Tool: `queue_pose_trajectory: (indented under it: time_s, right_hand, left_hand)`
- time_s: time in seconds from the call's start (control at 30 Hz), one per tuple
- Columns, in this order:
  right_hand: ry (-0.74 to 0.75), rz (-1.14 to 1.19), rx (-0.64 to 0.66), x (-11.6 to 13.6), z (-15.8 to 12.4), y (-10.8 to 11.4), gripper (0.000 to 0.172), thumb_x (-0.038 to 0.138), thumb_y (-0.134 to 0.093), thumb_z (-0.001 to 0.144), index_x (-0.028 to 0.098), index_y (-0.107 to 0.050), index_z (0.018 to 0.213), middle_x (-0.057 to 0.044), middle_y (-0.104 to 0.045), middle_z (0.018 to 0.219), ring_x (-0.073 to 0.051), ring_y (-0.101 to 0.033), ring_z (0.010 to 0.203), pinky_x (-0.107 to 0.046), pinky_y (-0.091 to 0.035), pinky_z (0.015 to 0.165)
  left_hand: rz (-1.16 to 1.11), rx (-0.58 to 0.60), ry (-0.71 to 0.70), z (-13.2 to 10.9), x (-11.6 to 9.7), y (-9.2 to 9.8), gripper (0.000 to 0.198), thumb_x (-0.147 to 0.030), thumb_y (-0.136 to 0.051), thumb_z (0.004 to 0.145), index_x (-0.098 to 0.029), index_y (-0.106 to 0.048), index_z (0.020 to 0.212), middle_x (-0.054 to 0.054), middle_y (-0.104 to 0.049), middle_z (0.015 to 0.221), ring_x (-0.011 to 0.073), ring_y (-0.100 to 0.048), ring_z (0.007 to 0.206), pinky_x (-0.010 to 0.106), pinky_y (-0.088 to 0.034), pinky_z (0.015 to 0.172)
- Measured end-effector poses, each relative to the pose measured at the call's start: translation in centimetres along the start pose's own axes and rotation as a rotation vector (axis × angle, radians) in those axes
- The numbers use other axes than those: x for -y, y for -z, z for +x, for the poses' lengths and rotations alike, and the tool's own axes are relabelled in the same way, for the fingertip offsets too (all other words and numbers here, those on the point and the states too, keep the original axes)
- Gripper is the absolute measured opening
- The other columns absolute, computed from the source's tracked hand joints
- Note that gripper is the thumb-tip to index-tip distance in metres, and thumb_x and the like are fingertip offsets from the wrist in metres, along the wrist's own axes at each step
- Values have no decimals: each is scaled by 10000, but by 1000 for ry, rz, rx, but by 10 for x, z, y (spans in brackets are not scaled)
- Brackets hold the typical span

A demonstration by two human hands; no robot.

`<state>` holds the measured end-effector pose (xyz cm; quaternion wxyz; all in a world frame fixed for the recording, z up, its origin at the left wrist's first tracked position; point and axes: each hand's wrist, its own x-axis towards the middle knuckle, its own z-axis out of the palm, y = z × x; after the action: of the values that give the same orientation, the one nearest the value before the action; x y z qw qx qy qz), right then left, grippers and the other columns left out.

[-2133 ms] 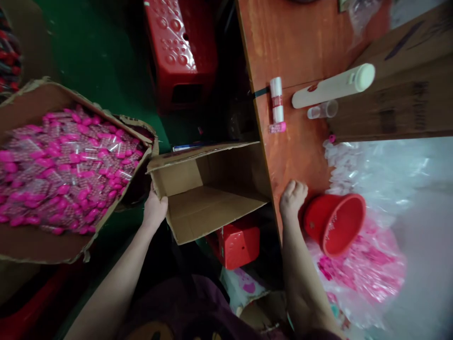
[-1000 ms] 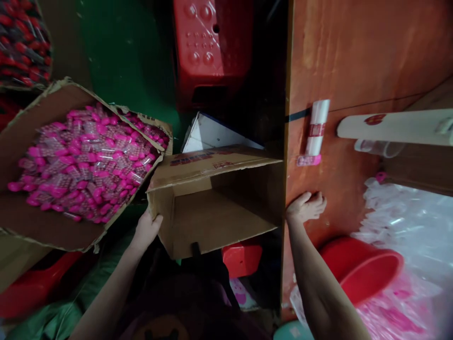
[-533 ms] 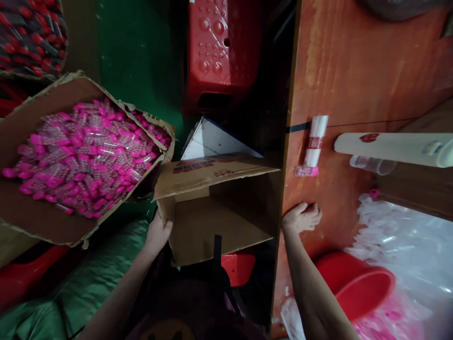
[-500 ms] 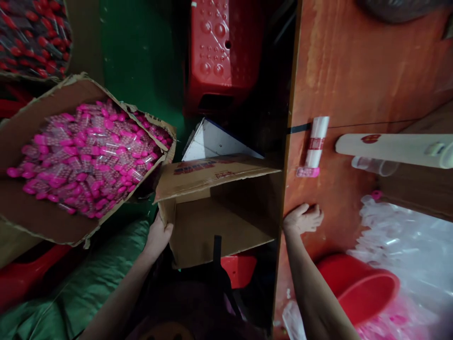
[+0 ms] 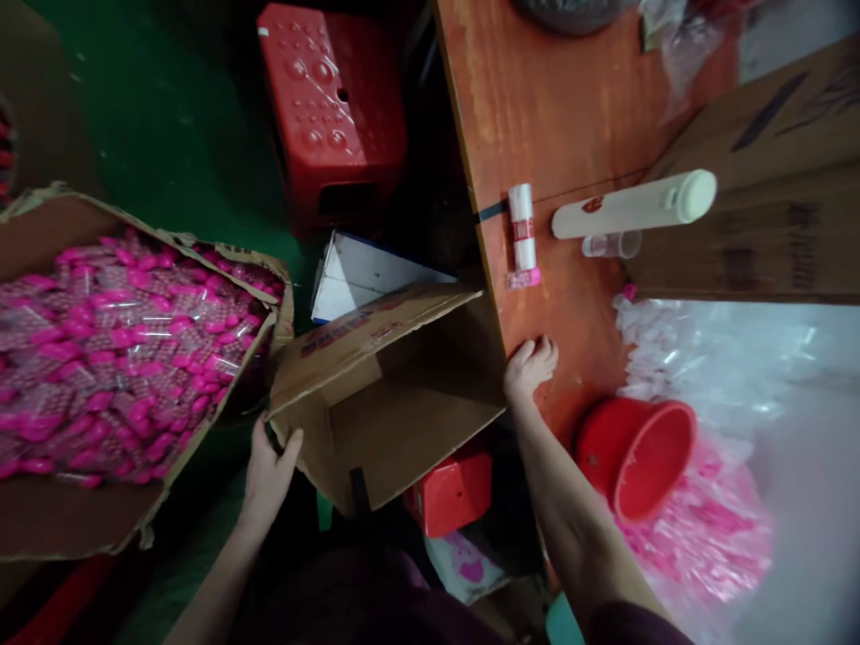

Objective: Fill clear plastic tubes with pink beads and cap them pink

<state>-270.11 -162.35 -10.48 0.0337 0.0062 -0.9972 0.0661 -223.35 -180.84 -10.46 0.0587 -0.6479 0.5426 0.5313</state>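
I had the left hand (image 5: 270, 475) at the near-left corner of the cardboard box (image 5: 403, 439), thumb and fingers apart, dark gap between, thumb seemingly against the box's side. The box lay right of those fingers, long axis running from them to the edge of the table (image 5: 557, 107), mouth facing my side. Left was nearer; the right hand (image 5: 530, 363) rested on the table just beyond the far end, fingers loosely curled. Underside hidden, so couldn't tell if they held anything. Left of the left fingers: carton (image 5: 73, 520) of pink-capped tubes (image 5: 141, 367). Versus half a second earlier: left fingers had spread from a pinch on the box wall, box slanted more in view, right hand stayed put.
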Motion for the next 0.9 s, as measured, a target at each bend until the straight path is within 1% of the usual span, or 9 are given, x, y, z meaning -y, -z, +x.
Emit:
queue_pose_trajectory:
  time_s: [0.07,0.13,0.23,0.33,0.4,0.47,0.63,0.8,0.9]
  right_hand:
    - [86,52,53,-10,-58,10,709,476,-423,982,65,-465,1558,-293,-400,1681,-396,-370,1601,-642,-309,1284]
    - [113,104,125,-24,-129,21,862,598,-486,939,48,-406,1598,-294,-324,1728,-401,-277,1650,-649,-274,1310]
    - [-354,233,212,-42,-221,27,1080,668,-572,813,1,-329,1627,-312,-245,1757,-430,-229,1668,-653,-229,1340]
    - [-685,436,413,-50,-259,20,957,629,-567,765,13,-489,1493,-320,-562,1551,-415,-591,1444,-584,-506,1202]
    - [-675,526,525,-49,-259,14,718,588,-571,747,87,-654,1255,-248,-752,1290,-371,-755,1195,-498,-636,1046]
    - [-639,583,579,-46,-248,11,549,556,-611,716,151,-697,1077,-196,-800,1180,-344,-783,1127,-444,-661,1005]
    - [-480,658,666,-25,-201,4,495,541,-681,741,156,-730,1049,-162,-818,1136,-342,-787,1126,-459,-662,1004]
    - [-265,647,755,4,-140,-16,484,476,-671,828,143,-751,1170,-139,-821,1160,-312,-793,1100,-461,-657,991]
    - [-150,590,754,18,-107,-24,434,424,-646,873,139,-755,1180,-138,-823,1153,-289,-799,1059,-447,-652,987]
  left_hand:
    - [111,-117,-172,11,-20,20,967,-557,-741,896,-143,-334,1669,238,-501,1645,377,-576,1467,542,-494,1221]
    - [280,-119,-401,26,-39,29,890,-544,-738,905,-135,-426,1632,228,-439,1705,392,-488,1549,550,-432,1279]
    - [452,-1,-556,49,-56,22,531,-431,-596,993,-114,-668,1412,216,-666,1503,380,-644,1400,540,-503,1215]
    - [466,9,-583,64,-51,13,426,-309,-479,1006,-113,-770,1247,189,-777,1323,338,-750,1242,483,-580,1128]
    - [418,-7,-633,65,-40,16,447,-321,-463,1007,-104,-788,1224,180,-785,1307,326,-764,1224,463,-588,1124]
    - [353,-66,-652,59,-28,28,473,-386,-476,1020,-89,-803,1189,189,-799,1256,328,-789,1161,458,-608,1095]
    - [259,-209,-568,39,-10,54,518,-511,-526,1024,-104,-819,1153,191,-819,1185,313,-814,1059,420,-640,1010]
    - [185,-189,-402,22,-1,28,559,-527,-480,1028,-108,-792,1227,202,-793,1269,333,-779,1179,460,-591,1112]
    - [187,-76,-362,7,6,5,558,-480,-448,1046,-94,-748,1315,212,-752,1365,338,-732,1287,465,-552,1166]
